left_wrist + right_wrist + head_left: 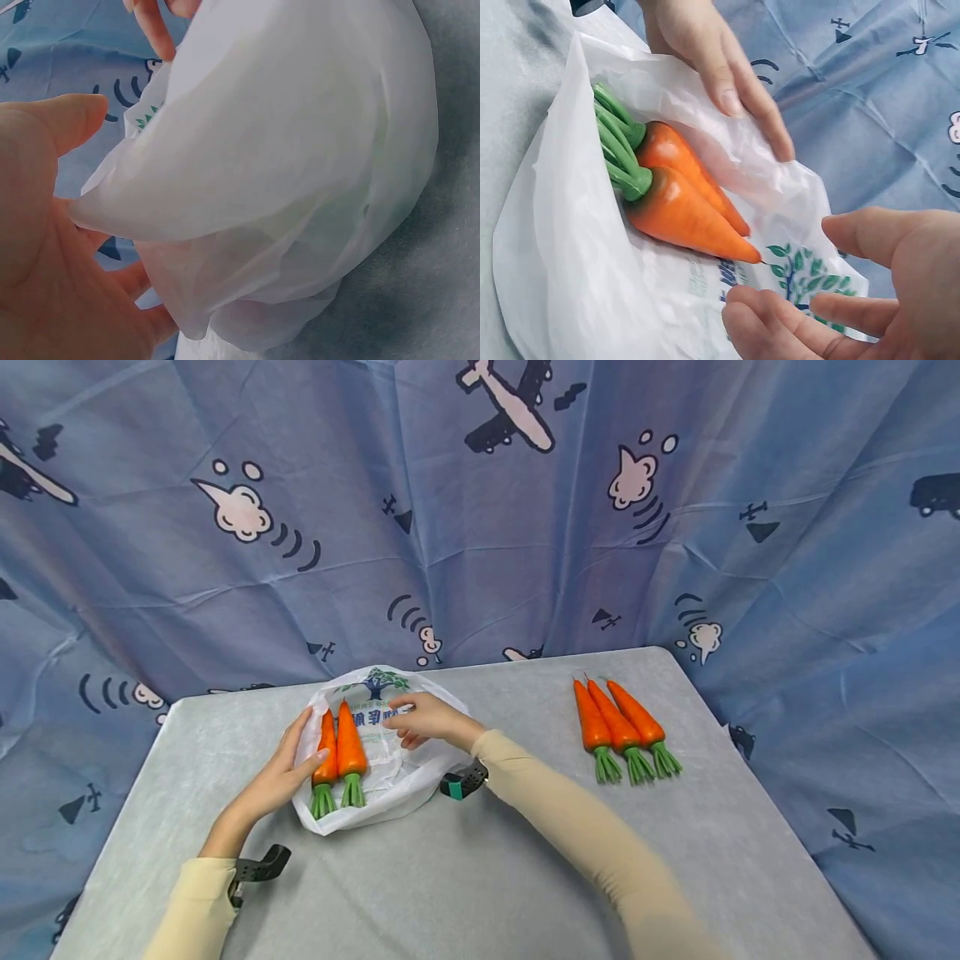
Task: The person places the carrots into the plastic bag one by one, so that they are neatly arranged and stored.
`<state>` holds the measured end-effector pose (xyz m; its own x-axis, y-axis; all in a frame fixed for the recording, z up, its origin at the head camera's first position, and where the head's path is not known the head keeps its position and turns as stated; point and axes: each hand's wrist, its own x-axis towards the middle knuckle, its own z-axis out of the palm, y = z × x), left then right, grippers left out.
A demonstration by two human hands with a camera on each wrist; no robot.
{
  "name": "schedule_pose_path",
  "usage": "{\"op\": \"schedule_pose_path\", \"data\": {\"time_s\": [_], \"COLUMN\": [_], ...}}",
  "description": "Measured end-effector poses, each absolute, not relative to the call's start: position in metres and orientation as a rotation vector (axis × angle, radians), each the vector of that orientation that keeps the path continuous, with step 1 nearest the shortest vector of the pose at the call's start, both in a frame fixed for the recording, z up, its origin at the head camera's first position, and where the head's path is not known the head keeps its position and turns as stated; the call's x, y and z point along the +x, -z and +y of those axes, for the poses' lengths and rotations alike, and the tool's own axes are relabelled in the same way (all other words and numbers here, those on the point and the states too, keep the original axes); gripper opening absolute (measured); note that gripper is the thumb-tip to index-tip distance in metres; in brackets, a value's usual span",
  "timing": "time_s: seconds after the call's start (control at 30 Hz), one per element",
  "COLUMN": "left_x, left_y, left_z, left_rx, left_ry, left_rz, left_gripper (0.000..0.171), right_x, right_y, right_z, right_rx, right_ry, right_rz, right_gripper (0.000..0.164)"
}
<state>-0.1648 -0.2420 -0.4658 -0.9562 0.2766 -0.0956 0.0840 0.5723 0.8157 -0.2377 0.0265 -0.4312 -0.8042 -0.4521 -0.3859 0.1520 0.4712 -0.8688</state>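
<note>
A white plastic bag [386, 764] with a green tree print and blue lettering lies with its mouth spread on the left of the table. Two orange carrots with green stems, one the front carrot [690, 217], lie side by side inside it. My left hand [273, 781] rests along the bag's left rim, thumb on the inner side near the carrots and straight fingers outside. Over the bag's printed inner side hovers my right hand [435, 722], fingers loosely bent with nothing between them. Three more carrots [617, 717] lie together at the right.
The grey table [525, 860] has its far edge against a blue patterned curtain [480, 527]. Black wrist bands [467, 779] are on both wrists.
</note>
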Motion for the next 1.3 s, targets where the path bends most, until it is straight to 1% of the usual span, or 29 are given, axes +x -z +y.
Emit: {"op": "schedule_pose_path", "data": {"time_s": [0.33,0.57,0.8,1.03,1.3], "left_x": [-0.165,-0.164,-0.163,-0.164,-0.163], "left_y": [0.471,0.466,0.469,0.471,0.471], "left_z": [-0.244,-0.243,-0.243,-0.244,-0.246], "left_rx": [0.297,0.311,0.299,0.287,0.28], "left_ry": [-1.31,-1.336,-1.325,-1.321,-1.318], "left_rz": [2.601,2.592,2.597,2.595,2.6], "left_gripper": [0.084,0.084,0.084,0.084,0.085], "right_x": [-0.237,-0.239,-0.239,-0.236,-0.233], "right_y": [0.415,0.411,0.411,0.409,0.407], "right_z": [0.063,0.091,0.121,0.146,0.173], "right_rx": [-0.286,-0.277,-0.24,-0.221,-0.166], "right_ry": [1.346,1.35,1.347,1.348,1.368], "right_rz": [2.193,2.233,2.245,2.257,2.294], "right_gripper": [0.058,0.057,0.058,0.053,0.056]}}
